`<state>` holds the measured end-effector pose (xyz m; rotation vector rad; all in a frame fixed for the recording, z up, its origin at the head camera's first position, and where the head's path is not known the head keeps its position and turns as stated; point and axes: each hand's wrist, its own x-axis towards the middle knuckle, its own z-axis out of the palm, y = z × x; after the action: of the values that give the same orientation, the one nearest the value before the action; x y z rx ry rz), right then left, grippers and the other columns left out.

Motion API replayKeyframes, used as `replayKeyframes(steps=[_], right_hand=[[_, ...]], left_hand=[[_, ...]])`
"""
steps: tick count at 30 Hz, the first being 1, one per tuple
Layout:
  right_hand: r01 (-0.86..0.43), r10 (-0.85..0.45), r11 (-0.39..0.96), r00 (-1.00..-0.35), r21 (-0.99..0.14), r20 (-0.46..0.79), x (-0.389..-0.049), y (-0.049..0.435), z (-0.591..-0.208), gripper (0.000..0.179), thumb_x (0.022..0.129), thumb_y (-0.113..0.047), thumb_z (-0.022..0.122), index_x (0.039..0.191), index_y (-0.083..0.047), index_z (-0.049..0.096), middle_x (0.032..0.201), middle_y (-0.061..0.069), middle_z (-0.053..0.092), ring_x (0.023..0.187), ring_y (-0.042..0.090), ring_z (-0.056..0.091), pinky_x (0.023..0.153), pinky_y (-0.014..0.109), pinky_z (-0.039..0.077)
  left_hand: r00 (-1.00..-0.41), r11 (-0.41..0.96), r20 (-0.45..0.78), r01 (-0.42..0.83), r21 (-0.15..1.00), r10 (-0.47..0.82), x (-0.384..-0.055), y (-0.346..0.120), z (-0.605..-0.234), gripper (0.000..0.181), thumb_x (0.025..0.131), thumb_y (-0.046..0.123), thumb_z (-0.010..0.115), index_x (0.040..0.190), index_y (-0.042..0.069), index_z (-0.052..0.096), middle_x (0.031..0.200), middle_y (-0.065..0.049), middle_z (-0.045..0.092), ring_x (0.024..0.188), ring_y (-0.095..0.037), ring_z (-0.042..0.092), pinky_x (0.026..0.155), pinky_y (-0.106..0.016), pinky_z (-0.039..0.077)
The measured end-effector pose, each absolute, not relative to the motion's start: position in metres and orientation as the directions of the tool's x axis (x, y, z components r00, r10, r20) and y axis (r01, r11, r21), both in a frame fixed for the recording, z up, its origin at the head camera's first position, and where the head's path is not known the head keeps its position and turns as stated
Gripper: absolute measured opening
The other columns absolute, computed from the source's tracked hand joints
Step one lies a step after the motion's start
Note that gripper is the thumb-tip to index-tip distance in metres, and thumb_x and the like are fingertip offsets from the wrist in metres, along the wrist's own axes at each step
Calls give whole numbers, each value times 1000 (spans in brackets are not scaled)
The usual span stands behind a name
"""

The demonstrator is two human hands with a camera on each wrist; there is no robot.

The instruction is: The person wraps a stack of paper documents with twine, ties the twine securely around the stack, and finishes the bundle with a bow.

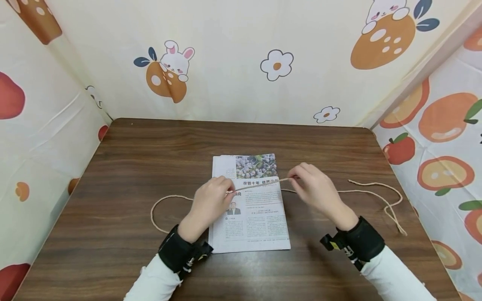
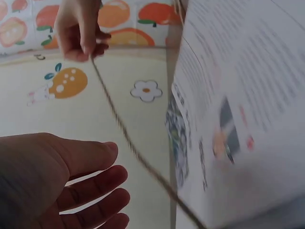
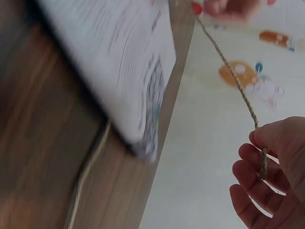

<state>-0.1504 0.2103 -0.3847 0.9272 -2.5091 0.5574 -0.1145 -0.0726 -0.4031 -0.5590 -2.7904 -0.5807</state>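
A folded newspaper (image 1: 263,217) lies on the table with a photo of flowers at its top. A thin twisted rope (image 1: 260,184) stretches above it between the two hands. The right hand (image 1: 312,188) pinches the rope between thumb and fingers, and a short tail hangs inside that hand (image 3: 276,167) in the right wrist view. My left hand (image 1: 212,198) is over the newspaper's left edge. In the left wrist view this hand (image 2: 81,186) has its thumb and fingers apart, and the rope (image 2: 138,152) runs past them. More rope emerges from the newspaper's right side.
The brown wooden table (image 1: 143,146) carries a rope loop (image 1: 152,211) left of the newspaper and a longer loose stretch of rope (image 1: 395,205) at the right. Patterned sheets (image 1: 226,83) stand behind the table and at both sides.
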Motion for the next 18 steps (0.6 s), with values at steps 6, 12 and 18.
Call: replayKeyframes(steps=[6, 12, 18], right_hand=[[-599, -456, 784, -735, -165, 502, -159, 249, -369, 11, 78, -4, 65, 87, -7, 61, 80, 5, 56, 74, 21, 54, 62, 37, 43], [-508, -386, 851, -776, -134, 499, -172, 288, -362, 15, 75, 2, 67, 86, -4, 60, 79, 9, 56, 72, 26, 55, 60, 41, 44], [-433, -337, 895, -815, -108, 472, -187, 317, -359, 11, 76, 2, 65, 86, -1, 60, 78, 13, 56, 70, 29, 55, 58, 43, 44]], left_hand=[[-922, 870, 270, 359, 339, 276, -105, -107, -407, 10, 78, 16, 72, 83, 14, 64, 80, 2, 60, 70, -15, 54, 57, -29, 43], [-931, 881, 271, 330, 338, 245, -96, -131, -414, 12, 77, 15, 74, 83, 13, 64, 79, 0, 60, 70, -16, 54, 56, -28, 43], [-947, 888, 237, 291, 355, 216, -89, -144, -422, 13, 77, 14, 74, 85, 12, 64, 82, -1, 61, 73, -18, 56, 57, -31, 45]])
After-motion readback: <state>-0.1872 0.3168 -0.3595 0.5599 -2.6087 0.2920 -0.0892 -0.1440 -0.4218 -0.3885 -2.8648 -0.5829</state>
